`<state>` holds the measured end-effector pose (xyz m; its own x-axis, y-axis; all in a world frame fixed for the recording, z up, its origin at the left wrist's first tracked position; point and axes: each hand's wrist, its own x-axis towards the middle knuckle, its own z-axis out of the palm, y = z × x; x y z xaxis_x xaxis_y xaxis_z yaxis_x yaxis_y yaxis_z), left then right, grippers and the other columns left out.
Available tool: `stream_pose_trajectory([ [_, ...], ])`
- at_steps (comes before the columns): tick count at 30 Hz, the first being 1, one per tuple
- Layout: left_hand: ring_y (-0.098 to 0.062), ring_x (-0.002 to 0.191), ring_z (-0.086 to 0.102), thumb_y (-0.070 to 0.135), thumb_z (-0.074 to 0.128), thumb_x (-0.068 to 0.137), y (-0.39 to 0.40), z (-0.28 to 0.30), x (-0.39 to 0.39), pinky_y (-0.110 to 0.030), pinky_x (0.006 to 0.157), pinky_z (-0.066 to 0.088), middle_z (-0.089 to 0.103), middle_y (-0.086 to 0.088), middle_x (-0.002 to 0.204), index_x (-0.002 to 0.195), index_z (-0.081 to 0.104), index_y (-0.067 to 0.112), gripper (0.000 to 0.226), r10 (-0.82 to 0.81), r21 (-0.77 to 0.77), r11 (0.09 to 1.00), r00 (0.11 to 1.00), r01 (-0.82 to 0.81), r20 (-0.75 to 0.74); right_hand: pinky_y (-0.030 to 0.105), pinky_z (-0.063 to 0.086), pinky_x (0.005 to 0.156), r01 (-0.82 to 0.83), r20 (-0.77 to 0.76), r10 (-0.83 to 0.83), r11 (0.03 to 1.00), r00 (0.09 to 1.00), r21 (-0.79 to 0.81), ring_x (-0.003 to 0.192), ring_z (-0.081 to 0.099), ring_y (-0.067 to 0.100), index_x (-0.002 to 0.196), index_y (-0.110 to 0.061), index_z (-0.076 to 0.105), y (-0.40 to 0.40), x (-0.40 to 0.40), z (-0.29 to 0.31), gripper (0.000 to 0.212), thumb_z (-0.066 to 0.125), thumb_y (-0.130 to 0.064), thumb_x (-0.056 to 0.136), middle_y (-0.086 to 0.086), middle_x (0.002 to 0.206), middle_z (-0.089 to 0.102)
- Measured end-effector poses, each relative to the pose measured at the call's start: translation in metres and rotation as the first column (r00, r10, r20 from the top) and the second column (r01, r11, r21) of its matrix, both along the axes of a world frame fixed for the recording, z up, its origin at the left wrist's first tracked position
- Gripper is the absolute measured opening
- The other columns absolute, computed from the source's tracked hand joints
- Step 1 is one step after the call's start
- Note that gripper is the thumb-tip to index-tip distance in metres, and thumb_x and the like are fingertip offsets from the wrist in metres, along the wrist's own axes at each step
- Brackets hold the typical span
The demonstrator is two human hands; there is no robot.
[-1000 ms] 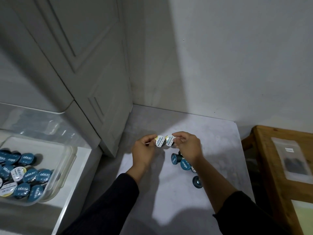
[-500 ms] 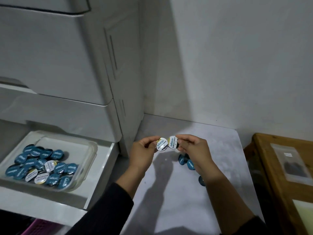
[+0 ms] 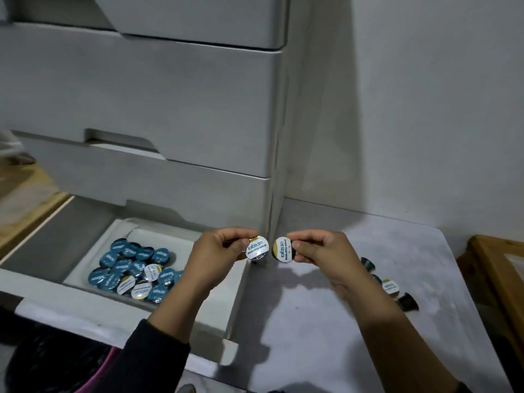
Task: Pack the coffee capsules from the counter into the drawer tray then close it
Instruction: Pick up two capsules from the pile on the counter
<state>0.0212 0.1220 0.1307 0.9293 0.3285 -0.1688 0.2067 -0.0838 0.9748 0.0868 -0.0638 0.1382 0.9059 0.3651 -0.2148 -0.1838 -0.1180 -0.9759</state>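
Two capsules labelled "EXCELSO ROBUSTA GOLD": left hand (image 3: 218,255) pinches one (image 3: 257,248), right hand (image 3: 320,252) other (image 3: 283,249).

Teal-lidded capsules (image 3: 133,268) — white-gold lids (image 3: 256,248) — grey counter (image 3: 326,321).

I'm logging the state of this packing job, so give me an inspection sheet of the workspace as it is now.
Surface: grey counter, lit patch with hand shadows.
Job's things: open drawer holds a clear tray with many blue-lidded and a few white-lidded capsules; four or so loose capsules lie on the counter at right.
Clutter: nothing seen.
Hands: left hand pinches a white-lidded capsule; right hand pinches another; each grip is at the rim.
Cables: nothing seen.
Surroundings: grey drawer cabinet, white wall, wooden table at right.
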Motion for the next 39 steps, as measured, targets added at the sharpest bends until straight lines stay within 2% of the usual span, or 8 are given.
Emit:
stream_pose_trajectory([
  [5,-0.008,0.079,0.068,0.001,0.056,0.088,0.088,-0.004,-0.023,-0.011,0.064,0.054,0.073,0.001,0.089,0.096,0.072,0.015,0.023,0.075,-0.009,0.997,0.997,-0.075,-0.016,0.011,0.051,0.054,-0.078,-0.045,0.078,0.997,0.996,0.007,0.053,0.061,0.003,0.095,0.002,0.069,0.087,-0.031,-0.008,0.018,0.057,0.008,0.084,0.003,0.071,0.068],
  [8,-0.003,0.070,0.067,0.002,0.057,0.087,0.150,-0.013,-0.028,-0.011,0.061,0.051,0.073,0.008,0.082,0.090,0.071,0.022,0.025,0.115,0.007,0.993,0.992,-0.115,-0.047,0.013,0.052,0.058,-0.084,-0.100,0.083,0.996,0.991,-0.012,0.065,0.062,0.014,0.092,-0.003,0.070,0.144,-0.045,-0.019,0.017,0.058,0.005,0.084,0.010,0.080,0.069],
  [12,-0.016,0.077,0.066,0.000,0.059,0.086,0.225,-0.030,-0.025,-0.022,0.069,0.052,0.073,0.002,0.081,0.080,0.070,0.026,0.029,0.152,-0.041,0.987,0.984,-0.156,-0.088,0.017,0.055,0.064,-0.040,-0.187,0.032,0.999,0.982,-0.037,0.075,0.067,0.016,0.086,-0.010,0.071,0.216,-0.054,-0.037,0.016,0.061,0.002,0.083,0.008,0.086,0.071],
  [17,-0.012,0.066,0.060,0.001,0.056,0.088,0.277,-0.049,-0.012,-0.019,0.053,0.048,0.070,-0.004,0.085,0.094,0.070,0.014,0.020,0.147,-0.034,0.987,0.968,-0.157,-0.201,0.022,0.058,0.071,0.069,-0.256,-0.097,0.991,0.962,-0.116,0.077,0.069,0.017,0.079,-0.015,0.071,0.281,-0.051,-0.056,0.017,0.063,0.000,0.083,0.007,0.086,0.072],
  [25,-0.021,0.086,0.069,0.004,0.061,0.084,0.300,-0.074,-0.003,-0.040,0.089,0.055,0.073,-0.005,0.089,0.071,0.070,0.027,0.028,0.074,-0.061,0.994,0.955,-0.096,-0.288,0.033,0.055,0.087,0.208,-0.258,-0.241,0.967,0.935,-0.150,0.094,0.066,0.028,0.082,-0.012,0.069,0.317,-0.044,-0.059,0.020,0.056,0.003,0.086,0.014,0.098,0.069],
  [31,-0.021,0.089,0.069,0.004,0.062,0.083,0.300,-0.078,-0.005,-0.041,0.090,0.055,0.074,-0.005,0.089,0.072,0.072,0.026,0.027,0.041,-0.079,0.995,0.956,-0.067,-0.291,0.034,0.056,0.084,0.262,-0.280,-0.301,0.950,0.912,-0.171,0.091,0.066,0.027,0.076,-0.015,0.068,0.308,-0.035,-0.059,0.022,0.057,0.001,0.086,0.014,0.094,0.069],
  [35,-0.017,0.084,0.068,0.006,0.061,0.084,0.292,-0.071,-0.003,-0.034,0.085,0.056,0.073,-0.003,0.088,0.078,0.071,0.025,0.022,0.014,-0.041,0.999,0.957,-0.027,-0.291,0.025,0.053,0.068,0.286,-0.268,-0.325,0.942,0.907,-0.175,0.081,0.065,0.022,0.077,-0.015,0.066,0.300,-0.031,-0.058,0.023,0.055,0.003,0.087,0.015,0.094,0.070],
  [39,-0.013,0.083,0.066,0.010,0.061,0.087,0.278,-0.065,0.003,-0.024,0.074,0.053,0.071,0.000,0.087,0.084,0.071,0.023,0.016,-0.040,0.011,0.999,0.956,0.045,-0.291,0.032,0.053,0.080,0.322,-0.246,-0.364,0.926,0.898,-0.197,0.095,0.066,0.027,0.079,-0.015,0.067,0.289,-0.029,-0.061,0.021,0.056,0.001,0.087,0.015,0.098,0.069],
])
